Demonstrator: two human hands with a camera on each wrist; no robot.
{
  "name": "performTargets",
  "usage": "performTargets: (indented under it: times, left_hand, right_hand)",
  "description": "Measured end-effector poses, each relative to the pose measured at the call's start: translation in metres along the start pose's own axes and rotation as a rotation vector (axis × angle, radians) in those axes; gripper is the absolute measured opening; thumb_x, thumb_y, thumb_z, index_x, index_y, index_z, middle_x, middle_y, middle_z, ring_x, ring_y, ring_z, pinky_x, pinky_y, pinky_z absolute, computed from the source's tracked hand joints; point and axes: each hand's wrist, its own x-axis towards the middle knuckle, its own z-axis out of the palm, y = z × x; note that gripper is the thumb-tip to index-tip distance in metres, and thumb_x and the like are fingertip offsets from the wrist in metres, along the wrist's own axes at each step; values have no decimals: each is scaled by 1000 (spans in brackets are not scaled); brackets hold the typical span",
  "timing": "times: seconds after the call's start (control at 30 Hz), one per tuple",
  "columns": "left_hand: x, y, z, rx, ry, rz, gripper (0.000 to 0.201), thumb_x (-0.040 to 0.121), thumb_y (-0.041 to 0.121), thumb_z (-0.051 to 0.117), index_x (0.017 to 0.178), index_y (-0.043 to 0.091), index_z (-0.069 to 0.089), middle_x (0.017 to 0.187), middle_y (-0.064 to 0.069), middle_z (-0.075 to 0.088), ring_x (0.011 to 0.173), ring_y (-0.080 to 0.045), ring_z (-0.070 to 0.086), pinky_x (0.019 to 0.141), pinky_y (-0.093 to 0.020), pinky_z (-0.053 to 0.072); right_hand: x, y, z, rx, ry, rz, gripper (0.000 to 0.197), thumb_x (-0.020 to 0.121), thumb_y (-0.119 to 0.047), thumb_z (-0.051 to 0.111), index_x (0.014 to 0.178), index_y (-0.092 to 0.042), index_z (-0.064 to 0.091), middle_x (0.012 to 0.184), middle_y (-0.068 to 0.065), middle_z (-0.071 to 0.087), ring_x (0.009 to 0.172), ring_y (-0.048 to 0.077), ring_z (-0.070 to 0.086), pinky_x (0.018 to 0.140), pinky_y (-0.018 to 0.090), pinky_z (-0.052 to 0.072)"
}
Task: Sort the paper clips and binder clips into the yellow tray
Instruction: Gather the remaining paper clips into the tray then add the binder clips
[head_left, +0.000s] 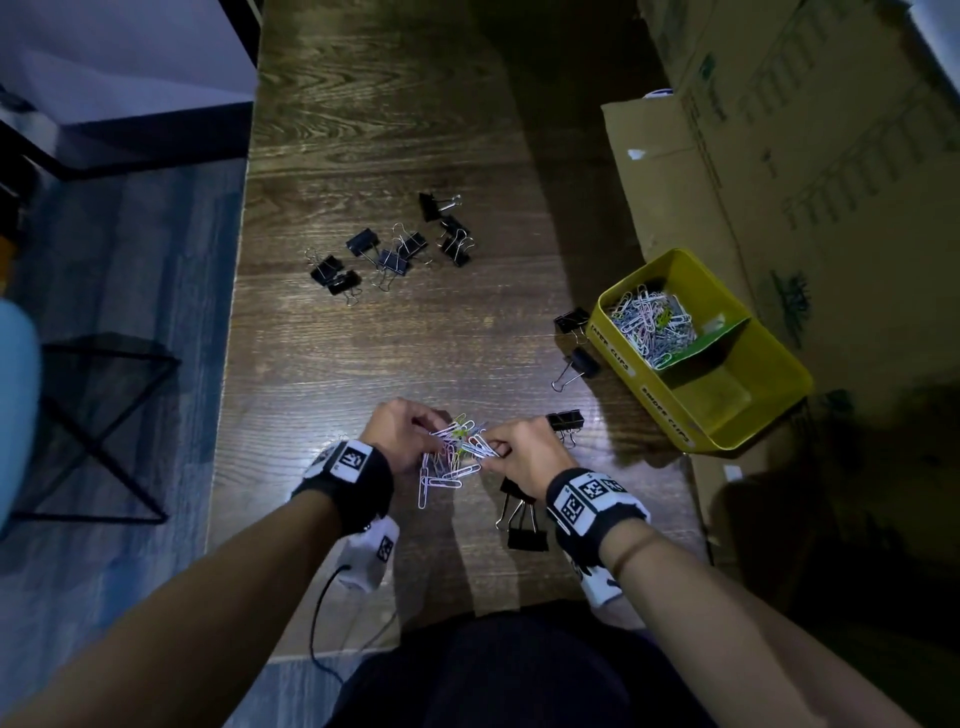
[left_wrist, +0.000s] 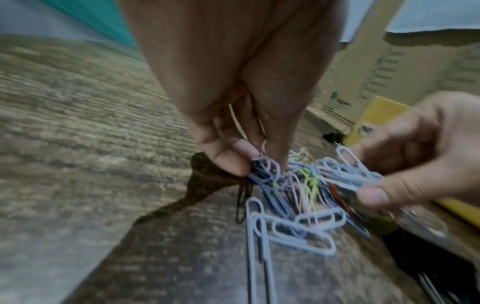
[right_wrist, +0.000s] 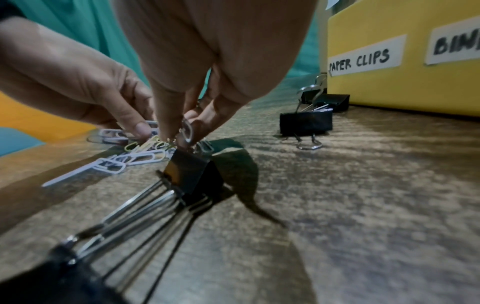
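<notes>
Both hands, left (head_left: 402, 431) and right (head_left: 524, 452), have fingers pinched on the paper clips (head_left: 452, 457) on the worktop. The tray (head_left: 779, 364) holds many paper clips; no binder clips (head_left: 392, 254) are sorted yet.

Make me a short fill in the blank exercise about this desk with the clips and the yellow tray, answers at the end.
1. Both the left hand and the right hand pinch the pile of ____ clips on the table.
2. The yellow tray has paper clips in one compartment; the compartment labelled binder clips is ____.
3. The far group of binder clips is coloured ____.

Missing words: paper; empty; black
</notes>
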Motion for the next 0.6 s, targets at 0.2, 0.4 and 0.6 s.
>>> performTargets:
  times: [0.2, 0.4, 0.6]
  left_hand:
    - [5, -4, -19, -214, -82, -115, 18, 69, -1, 76, 65, 14, 66, 47, 8, 63, 40, -1, 51, 45, -16, 42]
    - [9, 12, -36, -443, -66, -124, 16, 72, -6, 71, 72, 8, 63, 50, 4, 64, 41, 0, 51, 42, -12, 38]
    - [18, 78, -59, -705, -167, -78, 12, 72, -8, 64, 80, 2, 64, 67, -8, 72, 55, -13, 66, 52, -22, 54]
  right_hand:
    - [-4, 1, -11, 234, 96, 44, 42, 74, -21, 80, 113, -11, 69, 83, 1, 67, 74, 10, 58, 72, 15, 45]
    - [-20, -1, -45, 648, 254, 101, 41, 70, -8, 82, 109, -7, 68, 76, -1, 65, 66, 6, 56, 67, 16, 52]
    - [-45, -4, -100, 932, 414, 78, 36, 69, 0, 78, 103, -7, 69, 84, 1, 70, 73, 8, 65, 64, 17, 56]
